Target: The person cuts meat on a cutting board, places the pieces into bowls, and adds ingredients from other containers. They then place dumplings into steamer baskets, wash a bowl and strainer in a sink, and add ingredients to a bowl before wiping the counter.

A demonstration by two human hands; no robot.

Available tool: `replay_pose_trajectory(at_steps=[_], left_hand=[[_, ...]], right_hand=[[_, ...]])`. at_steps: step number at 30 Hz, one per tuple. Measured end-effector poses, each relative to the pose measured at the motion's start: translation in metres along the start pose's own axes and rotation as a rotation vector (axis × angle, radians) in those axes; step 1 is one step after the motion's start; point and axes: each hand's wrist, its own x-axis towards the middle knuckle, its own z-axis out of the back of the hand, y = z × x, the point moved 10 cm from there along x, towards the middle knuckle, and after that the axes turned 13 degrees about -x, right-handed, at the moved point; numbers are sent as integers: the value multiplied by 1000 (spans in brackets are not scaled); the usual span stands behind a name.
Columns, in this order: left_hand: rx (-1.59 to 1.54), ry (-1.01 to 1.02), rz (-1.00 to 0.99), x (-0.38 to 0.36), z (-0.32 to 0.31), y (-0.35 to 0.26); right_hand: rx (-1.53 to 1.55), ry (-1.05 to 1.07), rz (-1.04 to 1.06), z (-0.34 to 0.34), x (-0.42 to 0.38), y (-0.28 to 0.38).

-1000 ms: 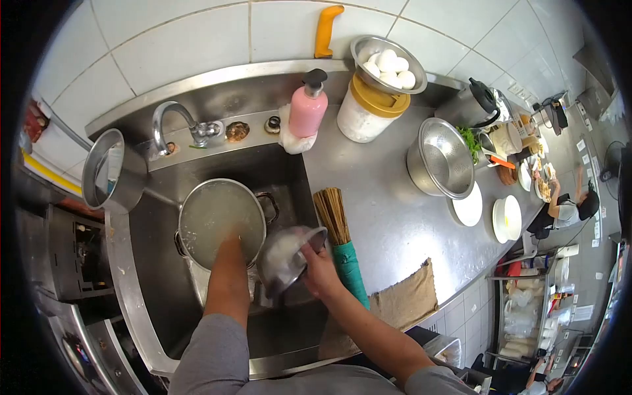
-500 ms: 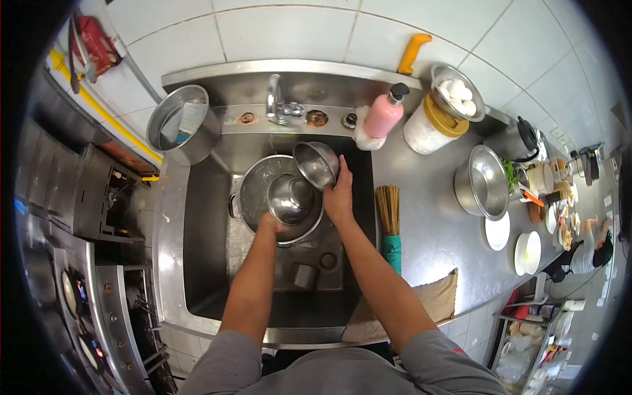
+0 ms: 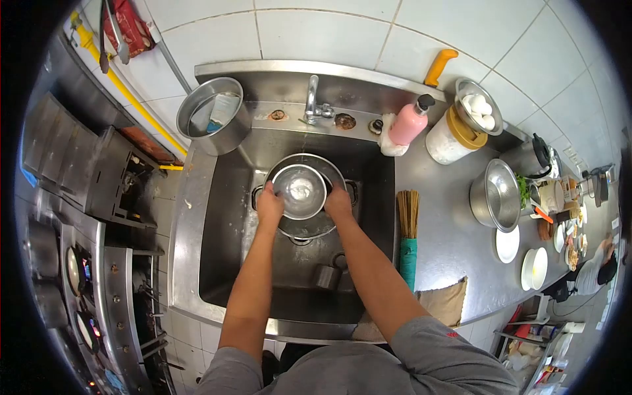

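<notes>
A round steel bowl (image 3: 299, 191) sits between my two hands, over a large steel pot (image 3: 315, 232) in the sink (image 3: 230, 263). My left hand (image 3: 270, 205) is closed on the bowl's left edge. At its right edge is my right hand (image 3: 338, 203), fingers curled in against the rim and partly hidden. The pot's side handles show just beyond both hands. A metal cup (image 3: 325, 277) lies on the sink floor, nearer to me. The faucet (image 3: 311, 99) rises behind the pot.
A deep steel pot (image 3: 243, 125) stands at the sink's back left corner. Right of the sink are a pink pump bottle (image 3: 408, 125), a bundle of sticks (image 3: 408, 217), a brown cloth (image 3: 444, 299), a steel basin (image 3: 503, 194) and a bowl of eggs (image 3: 479, 108).
The small bowl my right hand held up, tilted, no longer shows separately. Both hands are now level on either side of one bowl. The view has shifted left.
</notes>
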Motion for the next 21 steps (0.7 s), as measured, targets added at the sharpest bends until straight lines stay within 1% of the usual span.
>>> replay_pose_trajectory(at_steps=[1, 3, 4, 5, 7, 8, 9, 10, 11, 12, 13, 14, 15, 16, 17, 18, 19, 20, 21], left_hand=[[-2, 4, -8, -1, 11, -14], [129, 117, -15, -3, 24, -37], [77, 41, -167, -7, 31, -52], [76, 43, -179, -11, 29, -53], [72, -31, -357, -22, 31, -74], [155, 78, -208, -22, 17, -59], [146, 84, -217, -24, 13, -62], [190, 196, -14, -26, -2, -43], [234, 306, 189, -33, -15, -24], [227, 315, 176, -32, -28, -8], [50, 231, 115, -25, -42, 21], [-125, 144, 59, -18, -51, 43], [-129, 148, 54, -12, -61, 60], [-640, 128, 290, -9, -75, 91], [-1152, 104, 526, -11, -94, 105], [-1282, 130, 641, -32, -76, 55], [-1286, 139, 638, -34, -74, 40], [-1332, 152, 724, -41, -79, 35], [-1377, 160, 812, -49, -85, 32]], right_hand=[[4, -7, -5, 2, -2, -3], [-7, -248, 97, 27, -11, 6], [-47, -214, 83, 36, -18, 11], [-41, -224, 79, 47, -29, 17], [1, -139, 22, 55, -48, 21], [0, -146, 15, 52, -55, 17], [95, -259, 96, 55, -61, 16], [187, -374, 176, 66, -71, 15], [183, -389, 167, 68, -73, 8], [224, -419, 207, 75, -78, 7], [265, -447, 248, 82, -84, 7], [263, -455, 241, 90, -87, 4], [289, -478, 251, 100, -90, 3], [315, -502, 264, 109, -92, 4], [311, -511, 266, 113, -91, 4], [304, -477, 223, 111, -85, 0], [297, -441, 176, 107, -79, -6], [294, -446, 169, 104, -74, -11], [303, -360, 214, 95, -68, -6]])
